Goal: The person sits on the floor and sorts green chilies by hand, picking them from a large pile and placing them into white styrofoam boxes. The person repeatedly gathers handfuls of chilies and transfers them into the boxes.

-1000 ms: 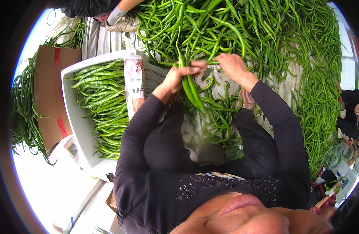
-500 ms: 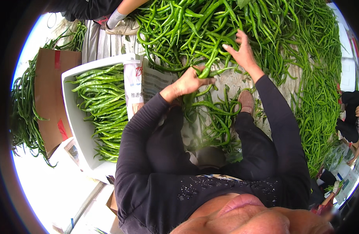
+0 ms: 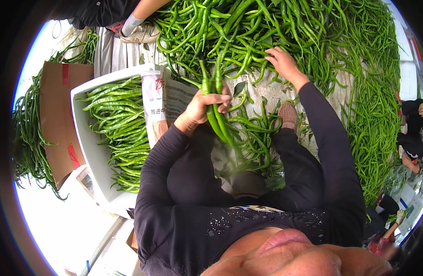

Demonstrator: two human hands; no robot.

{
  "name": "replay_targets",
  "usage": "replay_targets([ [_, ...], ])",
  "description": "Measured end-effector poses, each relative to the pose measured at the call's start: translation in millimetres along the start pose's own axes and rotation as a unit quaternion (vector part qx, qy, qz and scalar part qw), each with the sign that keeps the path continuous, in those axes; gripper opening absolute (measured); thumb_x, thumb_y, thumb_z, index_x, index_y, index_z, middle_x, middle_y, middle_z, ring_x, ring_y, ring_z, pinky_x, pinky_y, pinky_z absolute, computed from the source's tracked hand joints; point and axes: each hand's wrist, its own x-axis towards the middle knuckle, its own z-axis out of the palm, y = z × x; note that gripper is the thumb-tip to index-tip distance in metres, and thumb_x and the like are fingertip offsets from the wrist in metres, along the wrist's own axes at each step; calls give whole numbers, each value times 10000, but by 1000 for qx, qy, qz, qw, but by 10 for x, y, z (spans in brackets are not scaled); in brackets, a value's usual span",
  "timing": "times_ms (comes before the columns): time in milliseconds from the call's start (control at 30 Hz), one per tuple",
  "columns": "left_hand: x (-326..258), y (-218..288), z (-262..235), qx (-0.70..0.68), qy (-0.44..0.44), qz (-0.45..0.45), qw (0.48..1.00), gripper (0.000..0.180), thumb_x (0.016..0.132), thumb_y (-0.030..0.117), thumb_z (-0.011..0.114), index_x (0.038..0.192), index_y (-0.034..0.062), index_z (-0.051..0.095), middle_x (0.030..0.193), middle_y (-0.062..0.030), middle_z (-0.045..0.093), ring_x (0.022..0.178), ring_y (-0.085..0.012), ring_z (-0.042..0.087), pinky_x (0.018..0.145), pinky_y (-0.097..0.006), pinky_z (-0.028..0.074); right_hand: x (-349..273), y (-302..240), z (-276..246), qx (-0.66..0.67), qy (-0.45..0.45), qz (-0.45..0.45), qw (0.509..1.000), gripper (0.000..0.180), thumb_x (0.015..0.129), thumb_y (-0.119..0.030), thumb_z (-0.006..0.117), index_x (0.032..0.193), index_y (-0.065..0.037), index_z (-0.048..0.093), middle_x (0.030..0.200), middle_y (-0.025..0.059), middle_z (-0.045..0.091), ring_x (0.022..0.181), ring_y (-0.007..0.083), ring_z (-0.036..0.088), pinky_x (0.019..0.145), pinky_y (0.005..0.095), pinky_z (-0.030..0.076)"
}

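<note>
My left hand (image 3: 201,108) is closed round a small bunch of long green chili peppers (image 3: 220,123), held above the ground between my knees. Their stem ends point up past the thumb, and the lower tips hang toward my lap. At the near edge of a big heap of green chilies (image 3: 248,30), my right hand (image 3: 286,66) reaches out with fingers apart and nothing visible in it. Whether its fingertips touch the heap I cannot tell. A smaller scatter of chilies (image 3: 259,133) lies between my feet.
On my left stands a white foam box (image 3: 76,115) with chilies (image 3: 122,124) laid in rows, printed paper (image 3: 177,96) over its right wall. Beyond are a cardboard sheet (image 3: 64,124) and more chilies (image 3: 27,133). Another person's shoe (image 3: 140,34) is at upper left; people (image 3: 411,133) sit far right.
My left hand has drawn back toward me, lifting the chilies away from the heap and turning them upright. My right hand has lowered slightly, with its fingers less spread.
</note>
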Motion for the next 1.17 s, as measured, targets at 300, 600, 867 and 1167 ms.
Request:
replay_targets([
  [300, -149, 96, -65, -111, -36, 19, 993, 161, 793, 123, 588, 842, 46, 455, 710, -73, 481, 490, -116, 423, 509, -269, 406, -236, -713, -8, 247, -201, 163, 934, 625, 885, -360, 635, 1320, 48, 445, 1075, 153, 625, 790, 187, 623, 697, 309, 531],
  [600, -88, -85, -183, -120, 46, -29, 991, 209, 794, 59, 562, 990, -1, 523, 799, -109, 534, 515, -135, 441, 533, -275, 407, 153, -654, 783, 562, -54, 315, 763, 203, 956, -195, 543, 1051, -15, 545, 919, 36, 609, 607, 53, 507, 530, 209, 460],
  [867, -123, -95, -253, -147, 40, -28, 988, 200, 796, 46, 571, 983, -15, 536, 809, -136, 585, 515, -137, 467, 541, -283, 429, -1183, -785, 457, 583, -250, 262, 727, 229, 989, -171, 461, 1158, -26, 516, 1017, 80, 614, 665, 102, 533, 601, 240, 461],
  [1167, -32, -222, -369, -97, 70, -88, 989, 204, 818, 66, 553, 1002, -19, 527, 864, -110, 621, 571, -133, 483, 575, -277, 426, -1311, -704, 120, 611, -295, 191, 709, 380, 984, -224, 484, 1315, -39, 446, 1016, 94, 611, 647, 90, 522, 612, 203, 453],
])
